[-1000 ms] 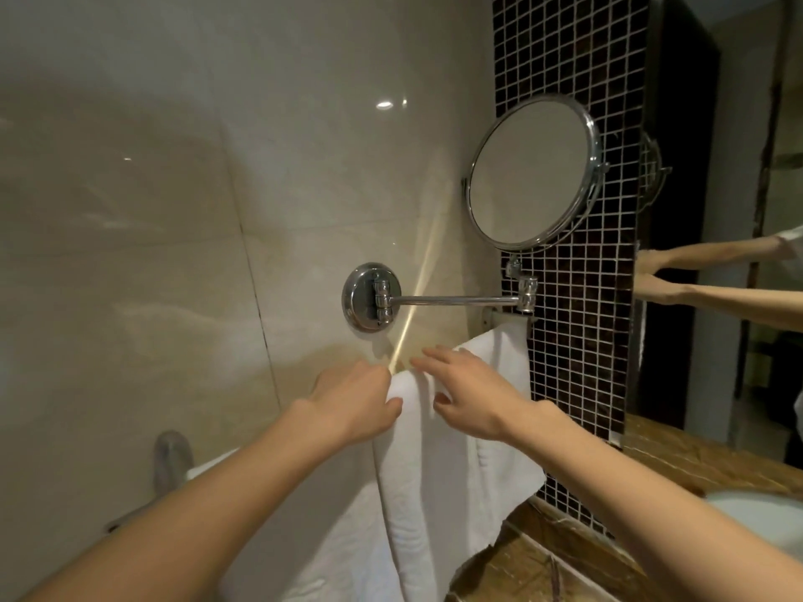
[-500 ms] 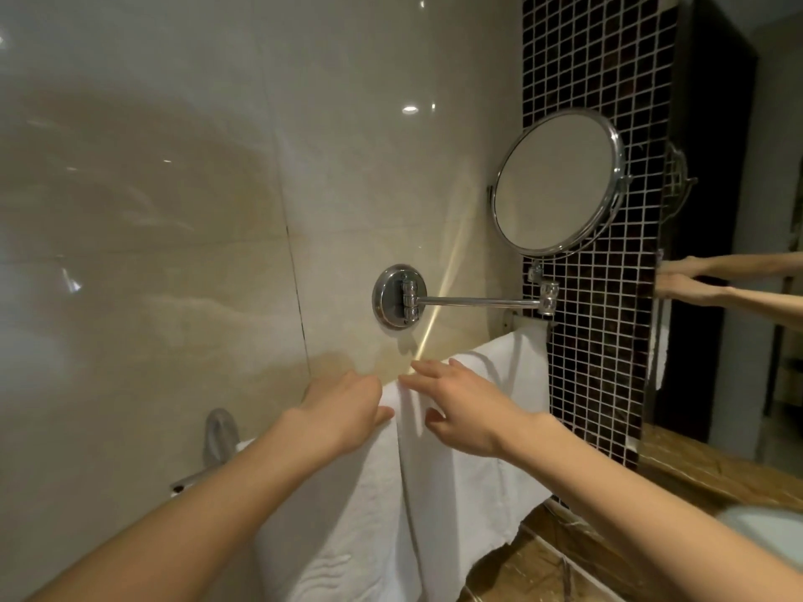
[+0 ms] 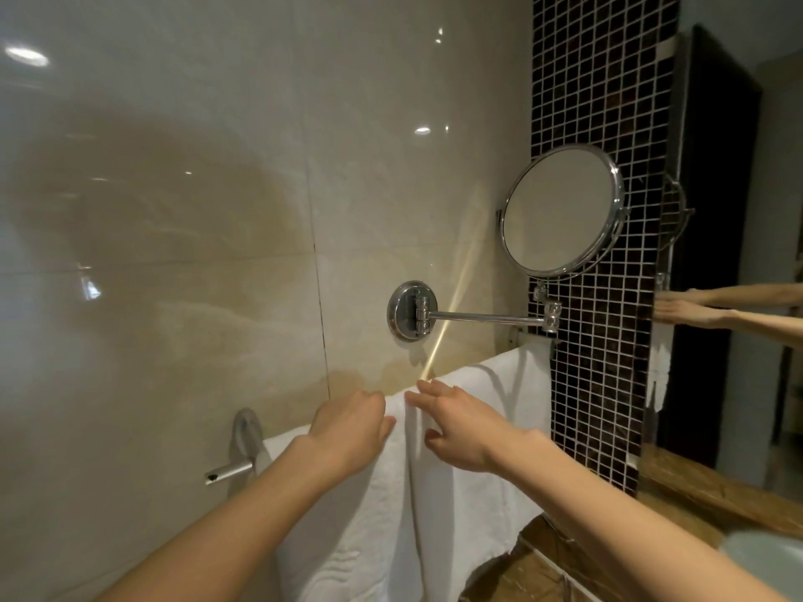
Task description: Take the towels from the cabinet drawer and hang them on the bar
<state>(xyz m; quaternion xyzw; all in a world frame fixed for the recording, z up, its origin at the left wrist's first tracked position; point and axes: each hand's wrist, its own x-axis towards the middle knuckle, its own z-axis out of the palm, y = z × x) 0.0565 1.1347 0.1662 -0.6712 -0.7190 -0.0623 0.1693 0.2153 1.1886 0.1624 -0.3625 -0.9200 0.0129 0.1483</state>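
Both hands (image 3: 404,427) rest atop hung towels (image 3: 434,506).

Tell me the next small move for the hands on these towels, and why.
Probably slide the right towel slightly rightward along the bar. Both white towels already hang over it, the left hand resting on the left towel and the right hand on the other, and their edges meet or overlap at the fold between the hands. Spacing them would finish the hang neatly.
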